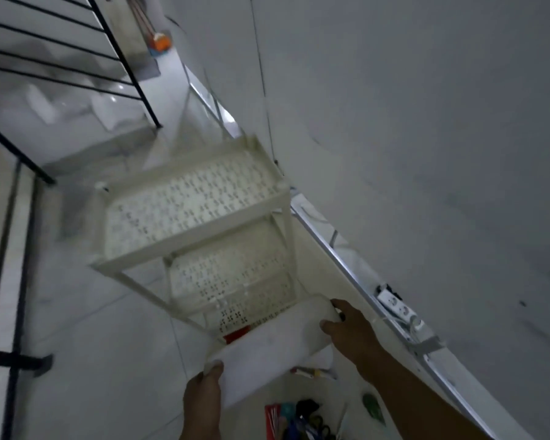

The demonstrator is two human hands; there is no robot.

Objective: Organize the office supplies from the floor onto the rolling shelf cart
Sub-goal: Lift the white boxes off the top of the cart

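Observation:
A cream rolling shelf cart (191, 249) with perforated tiers stands against the wall, its top tier bare. Both hands hold a curved white stack of paper (273, 347) in front of the cart's lowest tier. My left hand (204, 395) grips its near left corner. My right hand (350, 328) grips its far right edge. A red item (237, 333) shows just behind the paper on the bottom tier. More supplies (302, 420) lie on the floor below: scissors, pens and coloured bits. A green item (372, 408) and a small tube (311, 373) lie nearby.
A white wall (426, 154) runs along the right, with a white power strip (397, 308) at its base. A black metal railing (16, 265) borders the left by a stairwell. White floor tiles (102, 360) lie to the left of the cart.

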